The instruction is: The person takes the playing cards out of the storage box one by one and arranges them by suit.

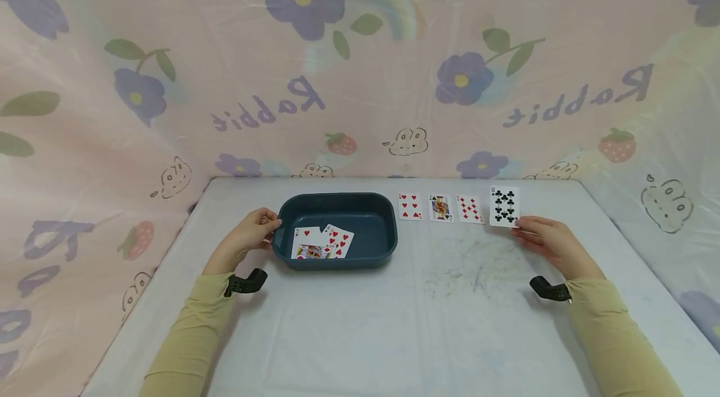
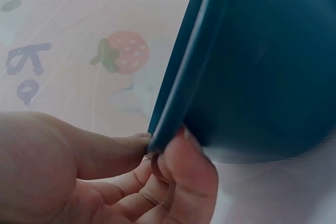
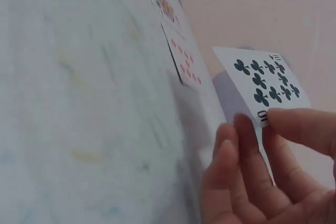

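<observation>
Behind and along both sides, a printed curtain (image 1: 371, 59) with purple flowers and strawberries. In front of it, a white worktop (image 1: 349, 334). On the worktop, left of centre, a dark blue tray (image 1: 337, 264), long axis running left to right.

From the near side, two tan sleeves (image 1: 188, 334), with a black wrist mount (image 1: 247, 282) at each wrist. At the tray's left end, the left hand (image 1: 247, 241), grip clamped on the rim, thumb against curled fingers. Well over to the right, past the row, the right hand (image 1: 548, 244), grip pinched together on the lower right corner of a ten of clubs (image 1: 504, 206).

Ten of clubs held off the worktop, ahead and to the left of the right grip, long axis roughly near to far, face showing. Right hand far the nearer to it; left hand beyond the tray's opposite end. From card to tray, a line straight leftward, with three laid cards between: diamonds card (image 1: 469, 209) nearest, then face card (image 1: 441, 208), then hearts card (image 1: 410, 207) just beside the tray. Inside the tray, three overlapping loose cards (image 1: 340, 236), two showing hearts, one a partly covered picture.
</observation>
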{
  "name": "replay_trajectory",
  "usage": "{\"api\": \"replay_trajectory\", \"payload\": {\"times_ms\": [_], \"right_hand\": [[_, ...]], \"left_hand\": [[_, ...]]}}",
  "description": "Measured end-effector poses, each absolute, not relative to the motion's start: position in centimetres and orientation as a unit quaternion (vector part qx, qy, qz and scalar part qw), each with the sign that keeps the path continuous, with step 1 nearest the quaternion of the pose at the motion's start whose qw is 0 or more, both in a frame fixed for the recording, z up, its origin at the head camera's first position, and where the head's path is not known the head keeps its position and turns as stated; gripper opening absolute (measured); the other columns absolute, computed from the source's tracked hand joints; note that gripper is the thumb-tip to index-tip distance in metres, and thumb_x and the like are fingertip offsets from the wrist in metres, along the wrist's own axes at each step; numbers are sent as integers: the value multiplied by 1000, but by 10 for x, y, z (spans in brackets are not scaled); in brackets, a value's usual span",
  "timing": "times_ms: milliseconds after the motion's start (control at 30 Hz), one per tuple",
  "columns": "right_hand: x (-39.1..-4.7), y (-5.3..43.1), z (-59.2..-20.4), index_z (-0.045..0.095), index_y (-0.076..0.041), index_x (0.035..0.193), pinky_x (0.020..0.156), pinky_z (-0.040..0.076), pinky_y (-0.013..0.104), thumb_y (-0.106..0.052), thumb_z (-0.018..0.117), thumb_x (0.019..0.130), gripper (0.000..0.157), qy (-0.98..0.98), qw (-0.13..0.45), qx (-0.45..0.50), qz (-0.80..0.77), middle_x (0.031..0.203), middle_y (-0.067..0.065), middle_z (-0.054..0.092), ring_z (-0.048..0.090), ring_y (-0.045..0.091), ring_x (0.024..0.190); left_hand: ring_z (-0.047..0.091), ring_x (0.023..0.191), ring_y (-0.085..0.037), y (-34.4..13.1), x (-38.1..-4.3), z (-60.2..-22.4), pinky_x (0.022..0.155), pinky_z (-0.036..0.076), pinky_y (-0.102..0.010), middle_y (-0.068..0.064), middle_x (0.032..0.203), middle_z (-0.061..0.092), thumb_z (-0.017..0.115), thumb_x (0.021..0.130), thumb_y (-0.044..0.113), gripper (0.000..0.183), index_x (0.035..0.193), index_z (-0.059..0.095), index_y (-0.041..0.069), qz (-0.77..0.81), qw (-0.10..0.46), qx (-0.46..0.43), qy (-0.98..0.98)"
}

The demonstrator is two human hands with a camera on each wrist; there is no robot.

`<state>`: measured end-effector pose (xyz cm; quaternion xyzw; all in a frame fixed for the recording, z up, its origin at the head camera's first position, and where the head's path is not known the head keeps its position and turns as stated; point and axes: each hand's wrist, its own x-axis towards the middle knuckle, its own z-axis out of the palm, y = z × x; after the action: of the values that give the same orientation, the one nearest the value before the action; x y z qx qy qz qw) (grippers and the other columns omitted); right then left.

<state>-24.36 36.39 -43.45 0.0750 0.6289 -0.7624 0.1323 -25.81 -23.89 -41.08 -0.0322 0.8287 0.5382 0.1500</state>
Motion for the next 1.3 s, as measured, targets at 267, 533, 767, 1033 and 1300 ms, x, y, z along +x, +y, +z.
{"api": "replay_trajectory", "payload": {"times_ms": [267, 533, 767, 1033, 1300], "right_hand": [[-252, 374, -438, 66, -14, 89, 72, 51, 23, -13, 60, 95, 9, 664, 130, 120, -726, 87, -2, 67, 63, 8, 81], [-264, 373, -445, 57, 1, 107, 69, 51, 21, -12, 61, 95, 18, 711, 113, 110, -685, 84, -2, 68, 63, 6, 77], [-274, 370, -447, 46, 12, 123, 70, 53, 23, -11, 56, 97, 35, 743, 106, 144, -645, 80, -2, 68, 65, 7, 74], [-281, 364, -443, 41, 16, 128, 70, 54, 27, -7, 54, 96, 41, 744, 106, 188, -632, 75, 1, 67, 67, 10, 69], [-283, 364, -443, 42, 13, 129, 74, 54, 27, -4, 55, 96, 39, 715, 106, 203, -661, 76, 2, 67, 68, 11, 71]], "left_hand": [[51, 68, -17, -236, -257, -410, 60, 53, -31, -12, 86, 47, 46, 102, 11, 17, 111, 43, -3, 537, 148, -41, 830], [51, 69, -17, -237, -258, -414, 58, 51, -29, -14, 87, 46, 46, 102, 12, 18, 111, 43, -3, 539, 148, -42, 828], [53, 68, -17, -237, -258, -417, 58, 51, -30, -13, 86, 47, 47, 102, 12, 17, 110, 43, -3, 544, 146, -42, 825], [52, 67, -17, -237, -258, -416, 57, 51, -29, -13, 85, 47, 47, 101, 11, 16, 110, 44, -3, 545, 143, -39, 825], [53, 66, -16, -238, -256, -412, 55, 50, -27, -13, 84, 48, 46, 101, 10, 16, 110, 43, -3, 549, 141, -32, 823]]}}
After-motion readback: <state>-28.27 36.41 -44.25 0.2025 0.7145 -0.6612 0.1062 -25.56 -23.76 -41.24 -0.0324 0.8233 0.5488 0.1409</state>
